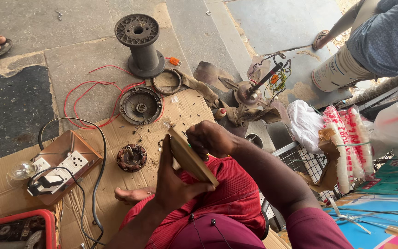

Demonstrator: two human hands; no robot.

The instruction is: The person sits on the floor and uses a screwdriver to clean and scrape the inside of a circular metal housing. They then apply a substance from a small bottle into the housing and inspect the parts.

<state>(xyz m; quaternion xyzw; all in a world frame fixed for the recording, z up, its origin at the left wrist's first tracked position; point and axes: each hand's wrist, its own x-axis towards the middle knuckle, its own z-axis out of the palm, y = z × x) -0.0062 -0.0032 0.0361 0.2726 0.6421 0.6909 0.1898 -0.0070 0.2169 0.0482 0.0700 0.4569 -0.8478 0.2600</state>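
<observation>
On a stone floor, over flattened cardboard: a seated person in red clothing works, seen from above.
Left hand [173, 182]: fingers clenched around a flat wooden board [190, 157], held tilted above the lap.
Right hand [209, 138]: curled at the board's upper edge; a sliver of green shows beneath it, too hidden to identify.
Board position: between both hands, off the ground, just above the red-clad knee.
Nearby on the cardboard: a copper-wound motor stator [131, 157], a round metal fan cover [140, 105], small loose screws scattered about.
Further out: a black spool [140, 42], red wire [88, 99], a wooden switchboard [61, 167] with a bare bulb [22, 170].
Risk, slipping: the board is gripped by one hand only; pressure from the right hand could likely twist it loose.
Risk, injury: a bare foot [133, 194] lies directly below, and a dropped board may strike it.
Risk, loss: loose screws could scatter if knocked.
</observation>
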